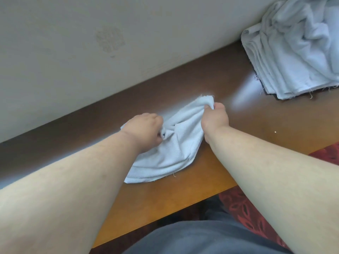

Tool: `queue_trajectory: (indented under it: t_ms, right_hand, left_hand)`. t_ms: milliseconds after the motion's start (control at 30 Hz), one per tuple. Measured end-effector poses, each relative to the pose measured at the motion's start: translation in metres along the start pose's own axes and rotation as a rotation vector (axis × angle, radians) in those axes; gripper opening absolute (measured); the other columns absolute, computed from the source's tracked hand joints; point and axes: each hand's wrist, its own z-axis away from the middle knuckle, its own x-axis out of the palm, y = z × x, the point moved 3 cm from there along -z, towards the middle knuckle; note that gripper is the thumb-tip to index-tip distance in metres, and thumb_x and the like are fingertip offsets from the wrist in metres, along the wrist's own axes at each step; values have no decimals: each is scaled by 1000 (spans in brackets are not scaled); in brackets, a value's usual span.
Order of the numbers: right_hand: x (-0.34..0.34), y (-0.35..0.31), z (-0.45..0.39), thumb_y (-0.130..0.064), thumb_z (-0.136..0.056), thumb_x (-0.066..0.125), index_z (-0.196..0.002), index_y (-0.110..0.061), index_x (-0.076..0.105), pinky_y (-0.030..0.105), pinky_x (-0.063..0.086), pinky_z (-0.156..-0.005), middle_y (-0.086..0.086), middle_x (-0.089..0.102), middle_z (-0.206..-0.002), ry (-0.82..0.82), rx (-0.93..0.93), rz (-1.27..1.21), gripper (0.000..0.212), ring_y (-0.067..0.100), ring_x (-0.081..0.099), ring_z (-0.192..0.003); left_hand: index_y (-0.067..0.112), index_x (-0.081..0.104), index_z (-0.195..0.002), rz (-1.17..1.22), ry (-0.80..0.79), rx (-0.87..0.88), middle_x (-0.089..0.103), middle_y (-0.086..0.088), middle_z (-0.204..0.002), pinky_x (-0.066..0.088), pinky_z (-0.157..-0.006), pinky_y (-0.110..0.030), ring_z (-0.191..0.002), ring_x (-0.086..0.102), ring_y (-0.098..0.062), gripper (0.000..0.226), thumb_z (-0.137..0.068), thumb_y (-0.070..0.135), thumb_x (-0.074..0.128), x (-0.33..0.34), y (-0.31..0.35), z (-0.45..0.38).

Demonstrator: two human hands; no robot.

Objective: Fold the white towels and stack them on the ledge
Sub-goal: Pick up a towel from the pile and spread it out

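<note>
**Two hands bunch one white towel on the ledge**

One small white terry-cloth towel lies crumpled in the middle of the brown polished wooden ledge, its lower hem spread flat toward the near edge and its upper part gathered into folds. The left hand has its grip clenched on a bunch of cloth at the towel's left side, knuckles up. The right hand has its grip pinched round the towel's far corner, which pokes up above the thumb. Both bare forearms reach in from the near side.

Farther along the ledge, well apart at the upper right, sits a pile of white towels: flat folded layers underneath, a rumpled heap on top, touching the beige wall behind. A faint stain marks that wall. Below the ledge's near edge there is red patterned carpet and grey fabric of the person's clothing.
</note>
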Motion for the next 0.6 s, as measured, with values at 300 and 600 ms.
queue_trajectory:
  t_ms: [300, 600]
  right_hand:
    - [-39, 20, 8, -39, -94, 48, -101, -36, 50, 28, 44, -64, -8, 61, -89, 47, 61, -151, 8, 11, 57, -78]
    - [-67, 19, -3, -36, -97, 45, -100, -35, 46, 30, 42, -67, -8, 57, -85, 58, 13, -59, 4, 12, 54, -75]
  left_hand:
    - [19, 62, -115, 184, -429, -303, 64, -1, -104, 45, -85, -36, -96, 58, -24, 50, -96, 58, 36, 1, 7, -42]
    - [25, 47, -75, 199, -339, -194, 55, 5, -81, 34, -54, -29, -68, 51, -14, 29, -90, 49, 53, -18, 35, -57]
